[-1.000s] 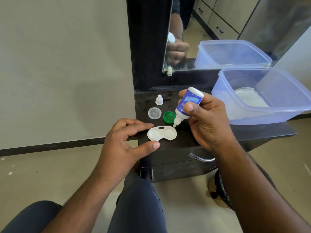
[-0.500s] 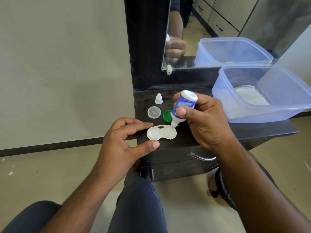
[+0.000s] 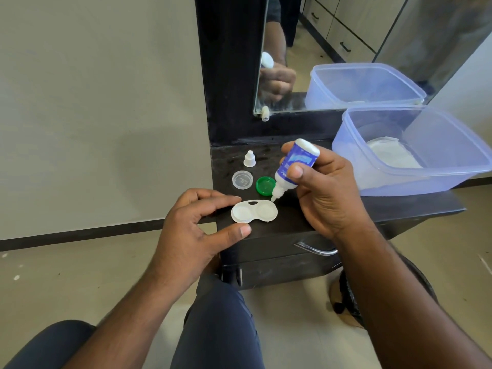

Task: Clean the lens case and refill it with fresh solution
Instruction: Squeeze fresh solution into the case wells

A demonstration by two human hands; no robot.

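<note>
A white two-well lens case lies uncapped near the front left corner of the dark dresser top. My left hand steadies its left end, index fingertip and thumb touching the rim. My right hand grips a small blue-and-white solution bottle, tipped nozzle-down just above the far edge of the case's right well. Behind the case lie a green cap, a clear cap and the bottle's small white cap.
A translucent blue plastic tub with a white cloth inside fills the right of the top. A mirror stands behind in a black frame. A drawer handle sits below the edge. My knees are under the dresser's front.
The bottle dipped lower and left toward the case half a second ago, then tilted back slightly. My left hand has stayed at the case.
</note>
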